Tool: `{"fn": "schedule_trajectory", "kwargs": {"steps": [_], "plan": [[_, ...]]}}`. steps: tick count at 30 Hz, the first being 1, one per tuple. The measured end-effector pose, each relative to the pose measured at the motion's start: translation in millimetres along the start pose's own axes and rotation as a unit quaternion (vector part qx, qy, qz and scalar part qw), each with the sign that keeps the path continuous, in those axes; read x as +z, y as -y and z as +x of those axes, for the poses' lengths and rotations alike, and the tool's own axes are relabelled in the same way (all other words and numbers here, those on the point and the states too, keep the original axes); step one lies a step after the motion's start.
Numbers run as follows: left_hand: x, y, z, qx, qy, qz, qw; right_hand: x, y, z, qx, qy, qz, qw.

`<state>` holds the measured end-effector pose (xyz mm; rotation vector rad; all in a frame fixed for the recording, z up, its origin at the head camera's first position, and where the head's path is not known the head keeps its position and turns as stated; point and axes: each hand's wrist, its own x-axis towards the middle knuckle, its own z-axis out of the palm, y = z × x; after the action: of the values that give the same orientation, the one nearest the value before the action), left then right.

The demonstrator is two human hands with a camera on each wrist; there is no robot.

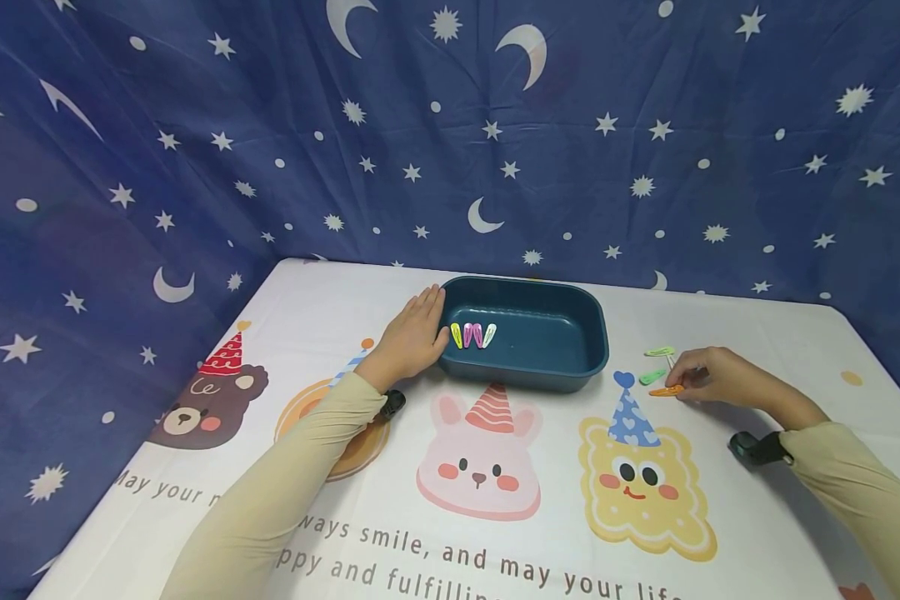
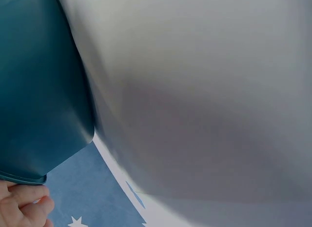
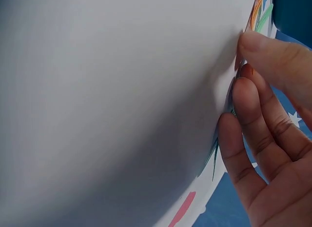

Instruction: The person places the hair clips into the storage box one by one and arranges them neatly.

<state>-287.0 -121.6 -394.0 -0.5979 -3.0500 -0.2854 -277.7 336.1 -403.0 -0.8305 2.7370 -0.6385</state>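
A dark teal rectangular bin [image 1: 513,379] stands on the table. Against its left end rests my left hand [image 1: 408,333], fingers extended along the rim; the left wrist view shows those fingers [image 2: 31,202] beside the bin's edge. Inside the bin, near its left end, several snap hair clips [image 1: 473,336] lie in a row: yellow, pinkish purple and white. To the right of the bin, my right hand [image 1: 712,375] pinches the end of an orange hair clip [image 1: 664,391] at the tabletop. Next to it lie a light green clip [image 1: 659,352], a green clip [image 1: 652,377] and a partly hidden white clip [image 1: 671,361].
A white tablecloth [image 1: 555,492] with printed cartoon animals and lettering covers the table. Behind and to the left hangs a dark blue curtain [image 1: 450,142] with moons and stars. In the right wrist view, a dark green sliver [image 3: 209,158] shows below the fingertips.
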Motion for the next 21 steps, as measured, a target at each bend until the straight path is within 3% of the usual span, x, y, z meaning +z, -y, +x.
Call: {"fn": "schedule_trajectory", "kwargs": {"steps": [6, 13, 21], "plan": [[0.6, 0.7, 0.7, 0.001, 0.001, 0.005, 1.0, -0.4, -0.9, 1.1, -0.008, 0.003, 0.002, 1.0], [1.3, 0.6, 1.3, -0.001, 0.004, 0.008, 1.0, -1.1, -0.8, 2.8, 0.01, 0.014, 0.004, 1.0], [-0.1, 0.5, 0.0, 0.005, 0.0, 0.006, 1.0, -1.6, -3.9, 0.0, 0.007, 0.0, 0.008, 1.0]]}}
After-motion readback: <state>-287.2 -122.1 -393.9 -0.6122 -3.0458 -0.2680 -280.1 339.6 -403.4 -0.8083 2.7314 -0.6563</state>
